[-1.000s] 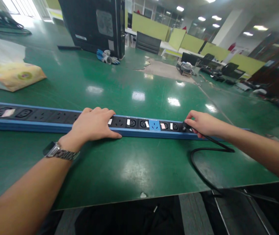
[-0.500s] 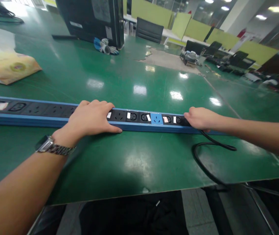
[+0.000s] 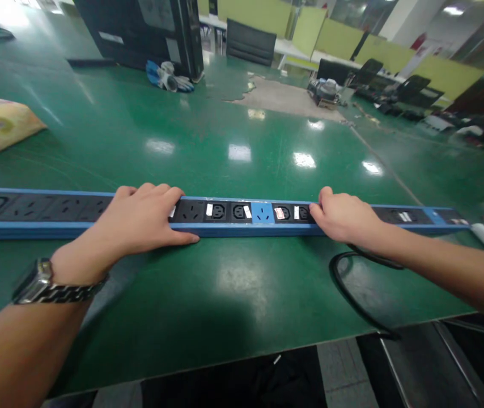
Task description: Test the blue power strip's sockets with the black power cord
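A long blue power strip (image 3: 263,213) with black socket faces lies across the green table. My left hand (image 3: 144,218) grips it left of centre, thumb along the near side and fingers over the far side. Farther right, my right hand (image 3: 344,218) is closed at the strip's sockets, around the end of a black power cord (image 3: 344,289). The plug itself is hidden inside the hand, so how it sits in the socket cannot be seen. From under the hand, the cord loops toward the table's near edge.
At the back left stands a black computer case (image 3: 140,37), with blue and grey gloves (image 3: 169,76) beside it. A yellow printed bag (image 3: 1,124) lies at the left. Beyond the green table (image 3: 242,283) are chairs and partitions.
The camera view has shifted, and more of the strip's right end shows. Both hands appear slightly further left and keep their hold; the right hand and its wrist have turned a little.
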### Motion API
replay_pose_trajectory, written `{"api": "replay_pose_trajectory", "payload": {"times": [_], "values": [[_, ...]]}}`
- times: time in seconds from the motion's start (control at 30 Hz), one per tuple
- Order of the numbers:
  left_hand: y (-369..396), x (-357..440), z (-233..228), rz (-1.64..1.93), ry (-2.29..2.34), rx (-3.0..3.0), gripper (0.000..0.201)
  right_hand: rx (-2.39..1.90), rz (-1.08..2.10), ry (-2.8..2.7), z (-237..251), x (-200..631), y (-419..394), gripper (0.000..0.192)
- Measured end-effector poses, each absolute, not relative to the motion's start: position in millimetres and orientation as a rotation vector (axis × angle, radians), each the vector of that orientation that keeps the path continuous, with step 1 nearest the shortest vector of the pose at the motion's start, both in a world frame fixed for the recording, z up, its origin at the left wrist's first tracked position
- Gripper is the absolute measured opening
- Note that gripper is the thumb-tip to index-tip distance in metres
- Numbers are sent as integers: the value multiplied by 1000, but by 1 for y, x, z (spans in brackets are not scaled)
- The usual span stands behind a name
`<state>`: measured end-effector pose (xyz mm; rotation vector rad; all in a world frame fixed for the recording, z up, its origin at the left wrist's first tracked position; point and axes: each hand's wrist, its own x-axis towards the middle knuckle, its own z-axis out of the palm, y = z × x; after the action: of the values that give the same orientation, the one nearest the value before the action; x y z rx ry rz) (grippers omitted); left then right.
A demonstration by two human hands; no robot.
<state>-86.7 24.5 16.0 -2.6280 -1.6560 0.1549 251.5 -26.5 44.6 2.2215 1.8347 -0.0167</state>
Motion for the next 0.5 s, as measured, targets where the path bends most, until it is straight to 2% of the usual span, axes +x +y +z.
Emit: {"api": "replay_pose_trajectory", "payload": {"times": [0.1, 0.2, 0.3, 0.37, 0.5], "values": [[17, -46, 21, -3, -1495, -2844, 82, 2429, -329, 1799, 50, 263, -33, 45], [9, 23, 21, -265, -1229, -3037, 71, 2700, -1053, 1401, 58, 267, -44, 52], [3, 86, 14, -332, -1026, -3129, 74, 2718, -1604, 954, 63, 260, -46, 49], [0, 111, 8, -362, -1055, -3092, 80, 2732, -1715, 844, 63, 251, -43, 44], [-3, 122, -1, -467, -1138, -3019, 75, 2921, -1670, 819, 58, 240, -42, 41]]}}
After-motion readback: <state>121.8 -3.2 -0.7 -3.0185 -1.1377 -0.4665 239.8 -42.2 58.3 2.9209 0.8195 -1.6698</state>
